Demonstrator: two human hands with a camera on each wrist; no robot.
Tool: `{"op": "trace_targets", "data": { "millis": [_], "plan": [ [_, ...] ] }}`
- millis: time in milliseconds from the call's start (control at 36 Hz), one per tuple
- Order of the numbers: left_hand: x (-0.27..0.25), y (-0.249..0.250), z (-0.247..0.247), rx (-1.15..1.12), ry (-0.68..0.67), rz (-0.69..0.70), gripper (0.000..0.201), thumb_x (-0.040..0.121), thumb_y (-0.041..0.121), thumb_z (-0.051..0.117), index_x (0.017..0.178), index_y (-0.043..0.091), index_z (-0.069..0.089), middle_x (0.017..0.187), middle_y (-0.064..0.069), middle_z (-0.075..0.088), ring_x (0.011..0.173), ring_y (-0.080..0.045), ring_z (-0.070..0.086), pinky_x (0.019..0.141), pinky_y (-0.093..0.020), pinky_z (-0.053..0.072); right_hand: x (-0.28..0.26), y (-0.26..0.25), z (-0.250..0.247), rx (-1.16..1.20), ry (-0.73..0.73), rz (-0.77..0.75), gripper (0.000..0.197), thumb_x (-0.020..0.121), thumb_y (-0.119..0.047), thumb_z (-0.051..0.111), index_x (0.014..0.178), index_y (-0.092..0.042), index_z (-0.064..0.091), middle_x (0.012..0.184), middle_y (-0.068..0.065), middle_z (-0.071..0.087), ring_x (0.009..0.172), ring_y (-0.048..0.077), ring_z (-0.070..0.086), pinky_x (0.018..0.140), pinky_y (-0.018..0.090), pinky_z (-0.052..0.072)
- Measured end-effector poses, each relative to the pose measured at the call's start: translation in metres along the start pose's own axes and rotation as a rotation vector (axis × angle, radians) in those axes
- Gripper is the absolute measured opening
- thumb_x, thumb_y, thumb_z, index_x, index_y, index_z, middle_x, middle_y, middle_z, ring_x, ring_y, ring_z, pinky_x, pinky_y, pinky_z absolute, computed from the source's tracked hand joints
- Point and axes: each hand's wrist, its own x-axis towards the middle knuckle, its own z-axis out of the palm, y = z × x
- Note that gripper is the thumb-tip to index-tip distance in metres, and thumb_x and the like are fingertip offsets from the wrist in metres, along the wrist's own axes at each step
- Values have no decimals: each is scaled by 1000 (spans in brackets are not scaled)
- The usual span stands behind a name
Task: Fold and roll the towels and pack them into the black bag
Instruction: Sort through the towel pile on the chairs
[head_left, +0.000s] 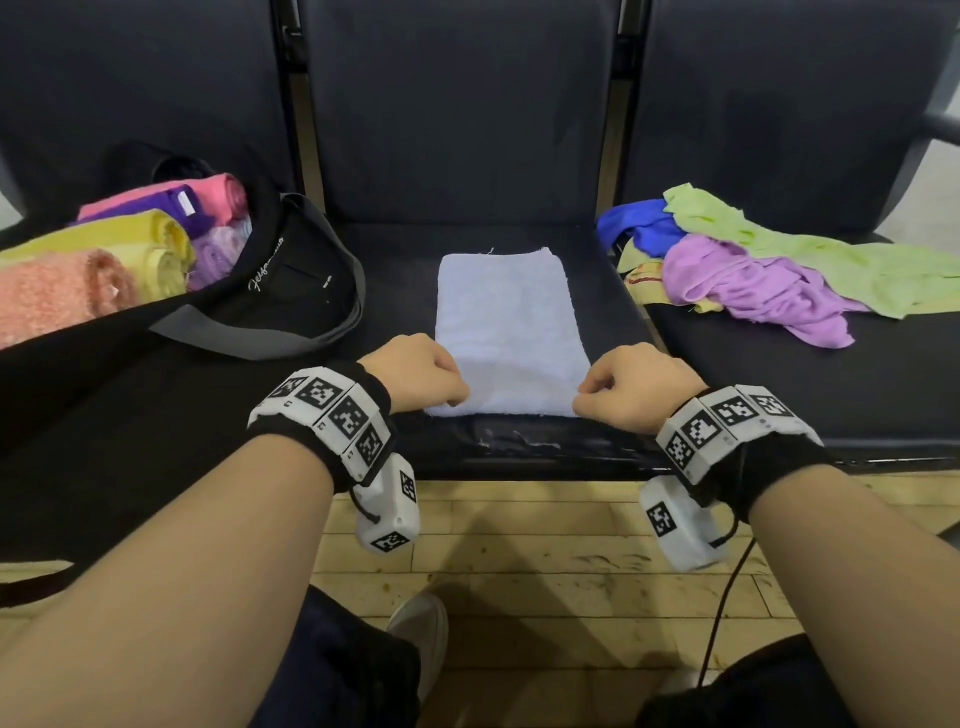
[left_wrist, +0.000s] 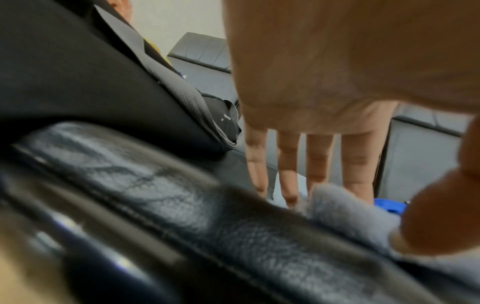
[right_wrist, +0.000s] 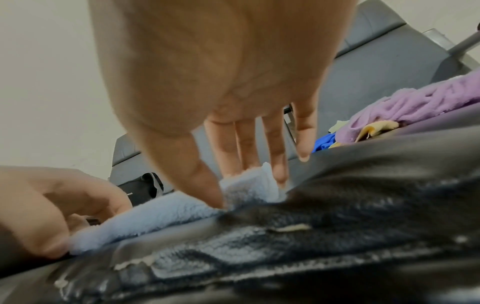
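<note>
Towel (head_left: 506, 332), pale blue, folded flat on middle seat (head_left: 395, 291), near edge between both hands: left hand (head_left: 415, 371) pinching near-left corner, right hand (head_left: 631, 387) pinching near-right corner, black bag (head_left: 291, 280) left, loose towels (head_left: 769, 260) right.

1. Pale blue towel (head_left: 506, 332): folded into a long strip, flat on the middle seat, near corners pinched in my two hands.
2. Black bag (head_left: 280, 280): open on the left seat, rolled towels (head_left: 135, 244) packed inside.
3. Loose towels (head_left: 769, 265): heaped unfolded on the right seat.
</note>
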Motion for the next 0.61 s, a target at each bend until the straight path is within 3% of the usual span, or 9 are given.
{"op": "trace_targets", "data": {
  "millis": [111,194,278,361,444,528,611],
  "plan": [
    [1,-6,5,73,-58,32,22,73,17,72,91,26,63,95,6,53,80,-11,52,72,-26,47,1,6,4,-16,-64,-39,31,80,-32,65,111,-31,64,117,-7,56,106,20,55,91,28,46],
    [3,-9,9,146,-42,56,20,76,19,69,91,28,59,101,5,46,88,-14,50,84,-34,50,2,6,5,6,-82,-60,26,84,-24,62,110,-28,63,116,-5,55,107,20,54,98,32,43],
    [4,-8,9,206,-2,85,13,85,22,62,98,23,61,112,3,42,107,-18,42,97,-38,44,3,7,7,-14,-56,-107,21,90,-22,54,108,-22,66,117,-1,57,108,22,53,101,36,38],
    [5,-9,8,200,8,75,16,93,23,53,103,18,63,119,-1,45,115,-20,39,101,-38,39,5,10,8,-41,-25,-153,26,95,-23,48,116,-19,64,129,-3,48,118,21,43,102,34,30],
    [8,-12,7,93,-23,29,11,94,20,48,101,21,57,117,-6,55,110,-22,48,93,-33,41,6,10,9,-16,-17,-117,28,96,-22,44,117,-22,63,124,1,53,120,23,42,101,34,26],
    [8,-11,5,-33,-26,-19,21,96,18,47,114,12,58,112,-5,58,98,-16,50,84,-25,37,6,13,8,169,-16,-17,21,93,-20,48,111,-23,60,111,4,60,111,27,52,101,37,37],
    [9,-4,2,-138,-51,-90,21,98,14,43,106,1,58,106,-8,52,97,-20,47,84,-28,37,8,13,6,381,-17,41,17,95,-19,48,111,-15,51,102,8,58,94,25,57,82,32,43]
  ]
}}
